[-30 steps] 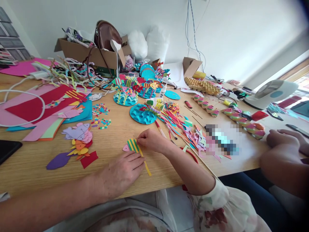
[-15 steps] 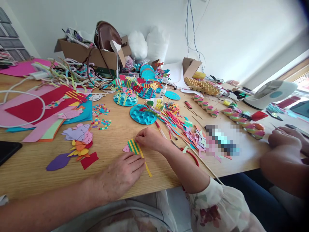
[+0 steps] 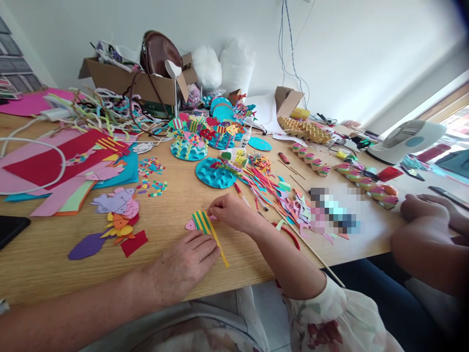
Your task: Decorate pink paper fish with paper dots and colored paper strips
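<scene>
A paper fish [image 3: 201, 222] with a pink head and green and yellow stripes lies flat on the table. My left hand [image 3: 188, 261] rests over its lower edge, fingers laid flat and close together. A long yellow paper strip [image 3: 223, 252] crosses the fish near its tail, passing by my left fingertips and sticking out towards the table's front edge. Above it, my right hand [image 3: 230, 212] is closed in a pinch at the strip's upper end, beside the pink tail. The exact contact under the right fingertips is partly hidden.
Paper fish cutouts [image 3: 117, 203] and a red paper piece [image 3: 134, 243] lie to the left. Thin paper strips [image 3: 256, 183], red-handled scissors [image 3: 291, 237] and a wooden stick [image 3: 311, 252] are to the right. Another person's hands [image 3: 425, 215] rest at the far right.
The view has shifted slightly. Both hands keep nearly the same places on the fish and strip, and a little more of the pink tail shows beside my right fingertips.
</scene>
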Motion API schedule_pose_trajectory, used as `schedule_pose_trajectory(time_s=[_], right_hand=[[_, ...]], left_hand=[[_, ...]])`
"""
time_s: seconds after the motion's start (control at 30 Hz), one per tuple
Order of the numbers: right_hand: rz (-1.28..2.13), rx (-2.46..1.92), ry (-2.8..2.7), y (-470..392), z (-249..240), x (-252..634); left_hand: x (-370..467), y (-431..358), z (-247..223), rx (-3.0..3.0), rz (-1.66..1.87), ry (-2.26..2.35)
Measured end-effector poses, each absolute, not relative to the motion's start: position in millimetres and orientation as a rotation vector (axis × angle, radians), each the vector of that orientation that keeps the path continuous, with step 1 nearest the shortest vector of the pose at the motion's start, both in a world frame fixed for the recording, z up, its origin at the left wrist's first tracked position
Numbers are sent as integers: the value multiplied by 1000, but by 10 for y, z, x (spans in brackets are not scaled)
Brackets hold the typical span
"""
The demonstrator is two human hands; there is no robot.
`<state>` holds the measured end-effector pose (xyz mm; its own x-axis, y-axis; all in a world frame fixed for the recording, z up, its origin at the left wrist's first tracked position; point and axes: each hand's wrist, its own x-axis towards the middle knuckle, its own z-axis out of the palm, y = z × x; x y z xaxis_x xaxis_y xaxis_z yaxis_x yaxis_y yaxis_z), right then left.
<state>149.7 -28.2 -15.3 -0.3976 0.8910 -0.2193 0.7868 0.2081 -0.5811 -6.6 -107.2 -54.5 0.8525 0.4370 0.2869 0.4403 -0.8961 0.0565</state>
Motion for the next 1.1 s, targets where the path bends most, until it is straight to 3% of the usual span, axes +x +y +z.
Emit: schedule_pose_trajectory(time_s=[0.43,0.67,1.1], right_hand=[[1034,-1658,-2212,-369,-166,1578],[1060,-1635,-2191,-321,-301,1555],[1088,-1636,-2205,-407,-379,1586]], left_hand=[[-245,-693,-274,-2888,-535,-777],[-310,-283,-465,-3005,-454,-876],[-323,-296,-505,-3059,-486,-867]])
